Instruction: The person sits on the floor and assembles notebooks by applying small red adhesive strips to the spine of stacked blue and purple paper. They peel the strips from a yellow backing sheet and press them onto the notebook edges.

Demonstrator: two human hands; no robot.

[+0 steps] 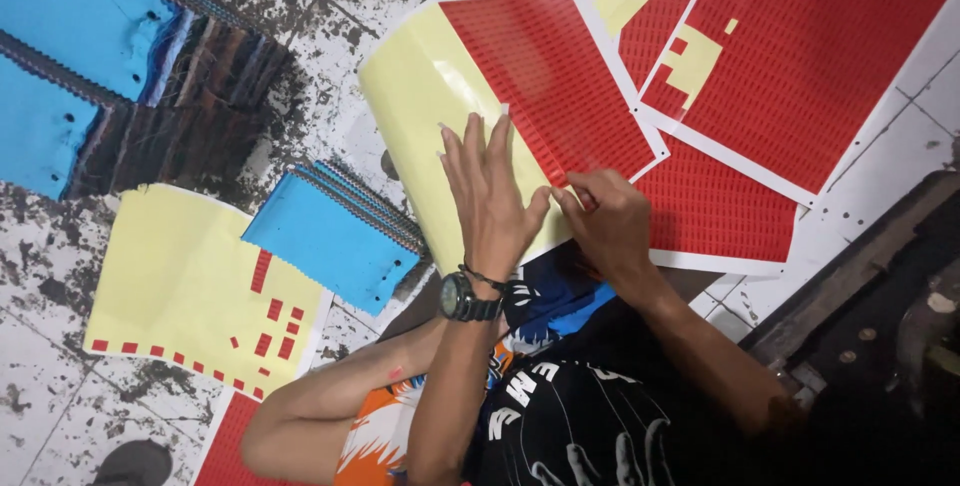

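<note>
A sticker sheet (545, 76) lies on the floor in front of me, its left part bare yellow backing and its right part covered in small red stickers. My left hand (490, 196), with a black watch on the wrist, rests flat on the yellow backing with fingers spread. My right hand (612, 224) is beside it, its fingertips pinched together at the lower edge of the red sticker field, next to my left thumb. Whether a single sticker is lifted between the fingers is too small to tell.
More red sticker sheets (800, 56) overlap at the upper right. A mostly peeled yellow sheet (180, 276) lies at the left, beside stacks of blue fabric swatches (330, 236) (70, 16). The tiled floor (330, 6) is stained. My knee (300, 416) shows below.
</note>
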